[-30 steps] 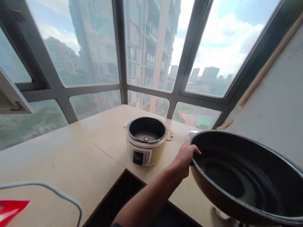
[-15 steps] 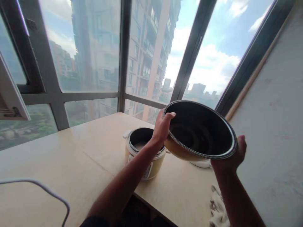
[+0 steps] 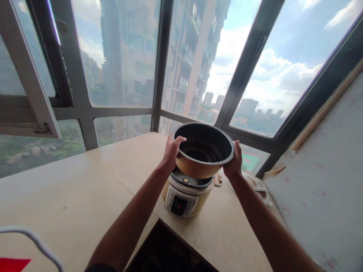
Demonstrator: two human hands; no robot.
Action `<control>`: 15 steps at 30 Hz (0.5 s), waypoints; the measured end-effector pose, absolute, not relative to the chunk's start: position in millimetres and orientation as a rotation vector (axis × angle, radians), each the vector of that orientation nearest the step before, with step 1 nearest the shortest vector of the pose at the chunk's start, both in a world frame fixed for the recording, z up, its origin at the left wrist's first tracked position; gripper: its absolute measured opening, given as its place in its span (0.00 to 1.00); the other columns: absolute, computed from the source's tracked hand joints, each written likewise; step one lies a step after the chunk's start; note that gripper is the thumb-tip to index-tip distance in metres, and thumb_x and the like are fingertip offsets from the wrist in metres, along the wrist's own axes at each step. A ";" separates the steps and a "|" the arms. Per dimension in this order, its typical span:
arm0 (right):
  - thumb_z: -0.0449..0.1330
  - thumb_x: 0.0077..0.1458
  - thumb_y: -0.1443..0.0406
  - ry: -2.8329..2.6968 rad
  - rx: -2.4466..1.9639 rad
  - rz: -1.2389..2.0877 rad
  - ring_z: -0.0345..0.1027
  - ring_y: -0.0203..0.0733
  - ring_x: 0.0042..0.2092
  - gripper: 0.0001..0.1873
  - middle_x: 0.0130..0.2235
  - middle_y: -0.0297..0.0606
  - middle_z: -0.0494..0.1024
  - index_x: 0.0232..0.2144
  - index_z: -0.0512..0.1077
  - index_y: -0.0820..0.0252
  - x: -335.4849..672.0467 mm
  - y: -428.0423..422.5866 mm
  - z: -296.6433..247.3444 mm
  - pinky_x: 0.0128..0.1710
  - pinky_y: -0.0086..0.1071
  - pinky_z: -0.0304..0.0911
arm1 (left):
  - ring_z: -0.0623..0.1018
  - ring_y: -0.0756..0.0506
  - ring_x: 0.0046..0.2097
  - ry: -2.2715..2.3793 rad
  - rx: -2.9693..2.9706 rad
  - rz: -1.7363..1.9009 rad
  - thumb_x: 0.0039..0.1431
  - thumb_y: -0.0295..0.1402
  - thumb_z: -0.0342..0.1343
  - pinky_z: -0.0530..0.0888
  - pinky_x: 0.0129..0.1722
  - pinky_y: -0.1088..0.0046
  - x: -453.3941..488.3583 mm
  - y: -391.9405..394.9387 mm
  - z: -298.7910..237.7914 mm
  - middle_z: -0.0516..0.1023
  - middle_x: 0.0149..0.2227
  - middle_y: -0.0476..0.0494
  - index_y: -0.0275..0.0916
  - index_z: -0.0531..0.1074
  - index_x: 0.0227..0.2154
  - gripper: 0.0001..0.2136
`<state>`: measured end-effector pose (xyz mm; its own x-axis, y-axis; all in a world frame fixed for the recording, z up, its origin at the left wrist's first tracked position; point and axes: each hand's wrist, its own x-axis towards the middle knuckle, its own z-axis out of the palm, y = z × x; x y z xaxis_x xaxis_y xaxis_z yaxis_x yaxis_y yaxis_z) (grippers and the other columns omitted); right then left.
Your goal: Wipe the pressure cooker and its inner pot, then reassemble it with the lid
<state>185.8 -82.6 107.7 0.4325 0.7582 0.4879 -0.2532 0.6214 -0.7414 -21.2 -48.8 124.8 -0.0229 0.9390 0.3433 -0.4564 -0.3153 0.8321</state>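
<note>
Both hands hold a dark-lined inner pot (image 3: pixel 195 168) with a gold-brown outside, just above the open top of an electric pressure cooker (image 3: pixel 205 196). My left hand (image 3: pixel 171 151) is closed on its left rim, thumb over the edge. On the right side, my right hand (image 3: pixel 235 160) grips the pot's outer wall. The pot is slightly tilted toward me, and its dark inside shows nothing in it. The cooker has a cream and gold body with a control panel (image 3: pixel 181 202) facing me. Part of the cooker's opening is hidden under the pot.
The cooker stands on a light wooden counter (image 3: pixel 93 189) by the corner windows. A white lid-like item (image 3: pixel 262 194) lies behind my right forearm. At the lower left are a pale cable (image 3: pixel 36 241) and a red item (image 3: pixel 13 264). A wall (image 3: pixel 320 200) bounds the right side.
The inner pot has moved left and down, from the cooker's right side to above it, and is more level. The view has turned slightly; both hands keep their hold.
</note>
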 end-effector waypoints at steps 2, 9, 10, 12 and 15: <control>0.59 0.55 0.43 -0.897 -0.657 0.713 0.75 0.51 0.53 0.25 0.34 0.35 0.83 0.35 0.79 0.56 184.7 -78.7 94.5 0.57 0.47 0.68 | 0.77 0.39 0.49 0.625 1.083 1.563 0.44 0.35 0.59 0.72 0.54 0.60 -23.6 -45.3 116.4 0.80 0.44 0.43 0.39 0.72 0.44 0.20; 0.60 0.56 0.43 -0.878 -0.697 0.738 0.76 0.48 0.46 0.23 0.31 0.32 0.81 0.32 0.77 0.55 184.0 -71.4 66.5 0.53 0.44 0.69 | 0.77 0.39 0.47 0.687 1.043 1.517 0.43 0.35 0.59 0.72 0.51 0.62 -25.1 -33.4 96.8 0.79 0.41 0.44 0.38 0.73 0.42 0.20; 0.60 0.56 0.44 -0.870 -0.700 0.733 0.76 0.47 0.44 0.22 0.31 0.31 0.80 0.31 0.76 0.55 184.4 -70.5 64.2 0.51 0.43 0.70 | 0.77 0.40 0.46 0.696 1.040 1.514 0.43 0.35 0.59 0.72 0.51 0.62 -24.7 -32.6 94.4 0.79 0.40 0.44 0.38 0.73 0.42 0.20; 0.61 0.56 0.45 -0.854 -0.711 0.710 0.76 0.44 0.40 0.21 0.29 0.30 0.79 0.30 0.75 0.54 185.4 -68.7 59.6 0.49 0.41 0.70 | 0.77 0.40 0.46 0.715 1.036 1.510 0.43 0.34 0.59 0.72 0.51 0.62 -23.5 -31.5 89.9 0.79 0.40 0.44 0.38 0.73 0.42 0.20; 0.61 0.56 0.45 -0.837 -0.736 0.694 0.73 0.42 0.35 0.21 0.28 0.30 0.77 0.30 0.74 0.56 187.5 -65.6 51.9 0.46 0.39 0.69 | 0.77 0.39 0.48 0.725 1.042 1.507 0.43 0.33 0.59 0.71 0.53 0.62 -21.2 -29.9 83.4 0.79 0.42 0.43 0.38 0.73 0.43 0.20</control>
<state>187.5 -65.6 51.9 0.4893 0.7772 0.3957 -0.2452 0.5580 -0.7928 -21.2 -29.9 83.4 -0.0003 0.9749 0.2225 -0.4347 -0.2005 0.8780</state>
